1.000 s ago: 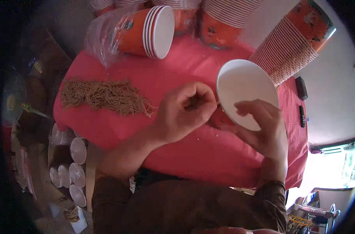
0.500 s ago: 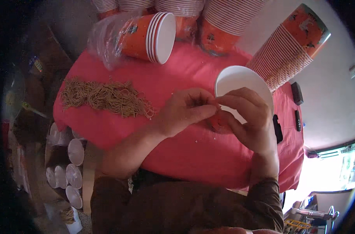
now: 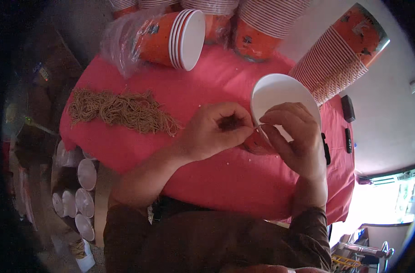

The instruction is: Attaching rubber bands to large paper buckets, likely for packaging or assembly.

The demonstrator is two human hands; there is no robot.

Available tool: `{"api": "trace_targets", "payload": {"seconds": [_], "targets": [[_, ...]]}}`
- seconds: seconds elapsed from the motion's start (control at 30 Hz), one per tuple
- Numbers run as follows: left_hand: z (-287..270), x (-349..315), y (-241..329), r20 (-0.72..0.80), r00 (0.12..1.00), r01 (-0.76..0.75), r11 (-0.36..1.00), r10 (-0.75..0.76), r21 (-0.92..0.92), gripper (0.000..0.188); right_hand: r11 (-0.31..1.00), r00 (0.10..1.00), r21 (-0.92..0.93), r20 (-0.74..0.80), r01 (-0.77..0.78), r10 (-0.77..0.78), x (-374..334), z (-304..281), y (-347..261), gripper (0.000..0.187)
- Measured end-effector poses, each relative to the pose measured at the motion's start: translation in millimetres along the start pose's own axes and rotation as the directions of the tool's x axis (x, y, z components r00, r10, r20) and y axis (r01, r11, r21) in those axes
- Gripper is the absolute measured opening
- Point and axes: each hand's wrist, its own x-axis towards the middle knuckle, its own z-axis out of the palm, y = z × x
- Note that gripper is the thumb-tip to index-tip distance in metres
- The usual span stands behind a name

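A big red cloth [image 3: 235, 191] is spread out under the work. At the far right, a tall stack [image 3: 323, 59] of tubs leans to one side, with strings [image 3: 342, 79] along it. More stacks [image 3: 257, 41] are at the back, and a short stack [image 3: 159, 45] lies on its side, partly in a clear bag [image 3: 116, 50].

One tub [image 3: 273, 88] is by itself on the right part of the cloth, with its white inside showing. A long heap of brown string [image 3: 121, 111] lies on the left part, and no hand touches it.

The right hand [image 3: 301, 136] is in front of the tub and hides some of it. The left hand [image 3: 212, 132] makes a ring just beside the tub's rim, and the two hands almost meet there.

A few white dots [image 3: 227, 163] lie on the cloth. The left thumb and finger are pinched together on a tiny pale bit [image 3: 257, 129]. The right thumb and finger are close to it too, but I can't tell if they squeeze it.

I think this step is fiddly work on that bit, right by the rim. The next move seems to need a tight pinch, slow fingers and no bump to the tub
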Motion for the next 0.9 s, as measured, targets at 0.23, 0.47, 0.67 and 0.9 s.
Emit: {"api": "trace_targets", "payload": {"seconds": [0.23,0.47,0.67,0.9], "targets": [[4.7,-0.3,-1.1,0.086,0.948,-0.301,0.779,0.305,0.551,0.014,0.987,0.987,-0.059,0.042,-0.152,0.154,-5.0,-4.6,8.3,0.016],[7.4,0.9,-8.4,0.053,0.921,-0.342,0.738,0.385,0.581,0.014,0.988,0.982,-0.083,0.123,-0.132,0.142,-6.5,-2.9,11.3,0.012],[10.2,1.7,-15.5,0.048,0.900,-0.376,0.715,0.434,0.590,0.014,0.991,0.980,-0.059,0.156,-0.117,0.125,-6.9,-1.7,12.5,0.012],[13.7,1.7,-14.6,0.034,0.878,-0.398,0.691,0.477,0.603,0.014,0.992,0.955,0.005,0.269,-0.130,0.124,-7.1,-1.5,20.6,0.011]]}}
